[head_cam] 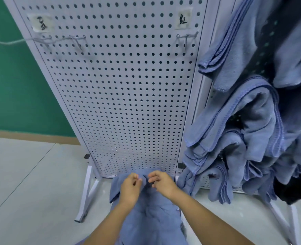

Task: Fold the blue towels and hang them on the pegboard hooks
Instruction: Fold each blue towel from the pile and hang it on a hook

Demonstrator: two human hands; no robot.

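A blue towel [149,214] hangs in front of me, low in the view. My left hand [130,187] and my right hand [162,183] both pinch its upper edge, close together, fingers curled round the cloth. Behind it stands a white pegboard [121,89]. Bare metal hooks stick out near its top: two at the left [42,38] [77,38] and one at the right [186,37]. Several blue towels [252,124] hang bunched on a second board at the right.
Paper labels with handwriting sit above the hooks at the left [40,23] and at the right [183,19]. The pegboard's white feet [87,193] stand on a pale tiled floor. A green wall [13,82] runs behind at the left.
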